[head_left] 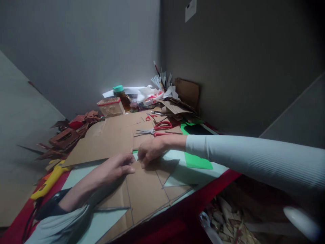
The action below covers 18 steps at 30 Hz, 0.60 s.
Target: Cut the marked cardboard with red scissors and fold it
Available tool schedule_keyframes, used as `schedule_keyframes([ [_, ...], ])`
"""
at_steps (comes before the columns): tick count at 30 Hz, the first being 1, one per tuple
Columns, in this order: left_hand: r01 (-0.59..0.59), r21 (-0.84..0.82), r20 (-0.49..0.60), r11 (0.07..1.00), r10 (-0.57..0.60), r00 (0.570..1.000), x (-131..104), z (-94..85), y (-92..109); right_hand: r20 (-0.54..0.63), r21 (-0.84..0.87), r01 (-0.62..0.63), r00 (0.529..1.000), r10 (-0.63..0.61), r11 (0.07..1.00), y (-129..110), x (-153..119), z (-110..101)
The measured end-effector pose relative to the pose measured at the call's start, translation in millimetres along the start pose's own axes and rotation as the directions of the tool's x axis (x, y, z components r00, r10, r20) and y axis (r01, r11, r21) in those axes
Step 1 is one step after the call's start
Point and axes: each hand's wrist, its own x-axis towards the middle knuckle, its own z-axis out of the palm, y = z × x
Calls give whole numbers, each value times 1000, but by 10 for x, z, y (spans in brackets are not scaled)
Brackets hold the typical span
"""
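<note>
A cut piece of brown cardboard with dark drawn lines and pointed corners lies in front of me on a pale sheet. My left hand is closed at its far left edge, thumb on top and the other fingers curled. Just to the right, my right hand pinches the same far edge, fingertips pointing down; the exact grip is partly hidden. Red-handled scissors lie open beyond the right hand, on cardboard. A larger cardboard sheet rests beyond my left hand.
A yellow glue gun lies at the left by reddish cardboard model parts. Smaller scissors, a jar with a teal lid and a cardboard stack stand at the back. Green paper is on the right; scraps fill the space below.
</note>
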Motion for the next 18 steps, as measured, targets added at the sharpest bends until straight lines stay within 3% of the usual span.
schedule_keyframes([
  [5,76,-40,76,996,-73,994,-49,-13,-45,-14,42,-8,1000,9,999,-3,-21,117],
  [11,103,-268,165,958,-60,985,-20,-8,-85,9,94,25,1000,-26,995,19,9,81],
  [15,125,-315,143,941,-83,986,-5,45,-93,22,109,39,999,-41,993,-25,37,79],
  [18,142,-281,96,949,-119,988,-18,89,-93,4,90,-27,1000,27,996,-126,2,105],
])
